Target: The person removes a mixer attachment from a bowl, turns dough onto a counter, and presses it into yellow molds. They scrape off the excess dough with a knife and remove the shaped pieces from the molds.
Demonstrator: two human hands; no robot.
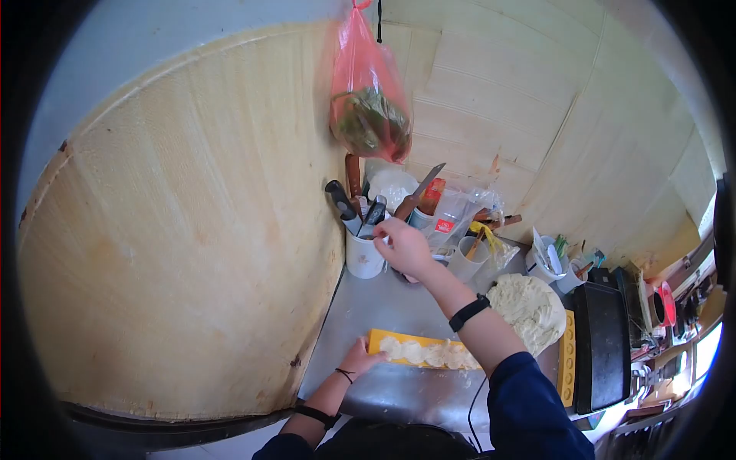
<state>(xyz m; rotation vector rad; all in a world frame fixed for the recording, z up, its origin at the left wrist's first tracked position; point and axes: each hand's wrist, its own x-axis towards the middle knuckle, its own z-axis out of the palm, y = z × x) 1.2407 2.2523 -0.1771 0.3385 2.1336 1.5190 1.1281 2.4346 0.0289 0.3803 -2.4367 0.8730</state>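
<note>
A long yellow mould (374, 339) lies on the metal worktop, its row of hollows filled with pale dough (418, 352). Around its left end are the fingers of my left hand (360, 357), gripping it. My right hand (405, 247) is closed at the rim of a white cup (365, 259), its fingertips pinched together. What they hold, if anything, is too small to make out. Several handles stand in that cup, among them a black-handled tool (337, 195). Behind my right forearm sits a large mound of dough (529, 310).
A knife (422, 190) leans among plastic bags and jars at the back. A red bag (370, 100) hangs above. To the right are a second yellow mould (567, 360), a black appliance (602, 345) and a white tub (546, 261). A wooden wall panel (192, 230) closes off the left.
</note>
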